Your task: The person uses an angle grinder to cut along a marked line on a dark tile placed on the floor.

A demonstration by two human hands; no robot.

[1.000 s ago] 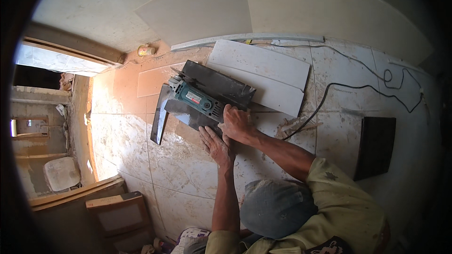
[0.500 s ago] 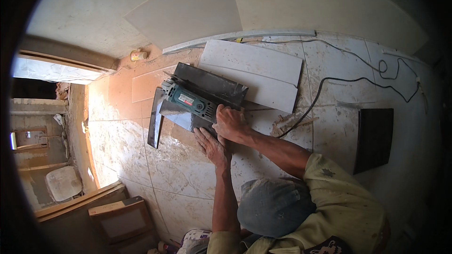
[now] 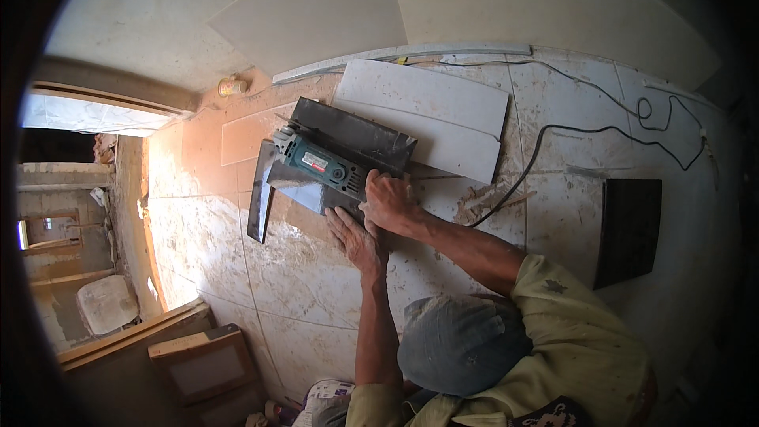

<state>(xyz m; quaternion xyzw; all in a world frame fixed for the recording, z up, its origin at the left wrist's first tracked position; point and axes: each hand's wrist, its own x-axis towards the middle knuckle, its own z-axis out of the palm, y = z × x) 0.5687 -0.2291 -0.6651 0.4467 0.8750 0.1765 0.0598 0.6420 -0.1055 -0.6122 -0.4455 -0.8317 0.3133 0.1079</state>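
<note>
My right hand [image 3: 389, 199] is wrapped round the rear body of a teal angle grinder [image 3: 320, 164]. The grinder lies lengthwise over a dark glossy tile [image 3: 304, 191], its head pointing to the far left. Part of a thin disc shows beside the head; where it meets the tile, I cannot tell. My left hand [image 3: 353, 239] rests flat on the tile's near edge, fingers stretched out, just below the right hand. A narrow dark strip [image 3: 259, 205] lies at the tile's left end. Behind the grinder is another dark piece [image 3: 348, 130].
White boards [image 3: 427, 103] lie on the floor behind the dark pieces. A black cord [image 3: 545, 136] curves off to the right. A dark tile [image 3: 628, 233] lies at the right, a small tub [image 3: 232, 87] by the far wall, and a cardboard box [image 3: 202, 364] at the near left.
The view has shifted slightly. Both hands and the grinder keep nearly the same place on the tile.
</note>
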